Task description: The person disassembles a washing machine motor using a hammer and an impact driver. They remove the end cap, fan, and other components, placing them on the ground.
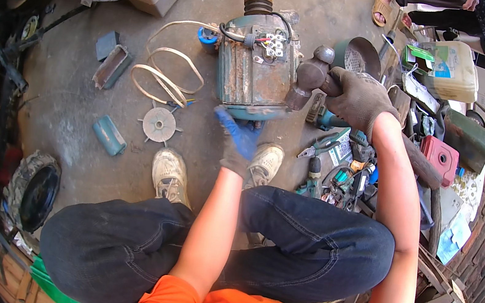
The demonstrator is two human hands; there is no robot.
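Observation:
An electric motor [251,69] with flaking green-grey paint lies on the floor before me. Its grooved pulley [258,2] points away, and its terminal block [271,45] is uncovered on top. My right hand [361,101], in a grey-brown work glove, is closed around the handle of a ball-peen hammer [311,77], whose head is beside the motor's right side. At the motor's near end, by the blue-green end cover [254,113], is my left hand [238,138] in a blue and grey glove. Motion smears its fingers, so their grip is unclear.
Pale cable [173,52] loops left of the motor. A finned fan [159,124], an open metal box [112,67] and a blue-green cover [109,136] lie nearby. Tools, including pliers [323,144], crowd the right side. A jerrycan [455,71] and another person's sandalled foot [381,10] are farther back.

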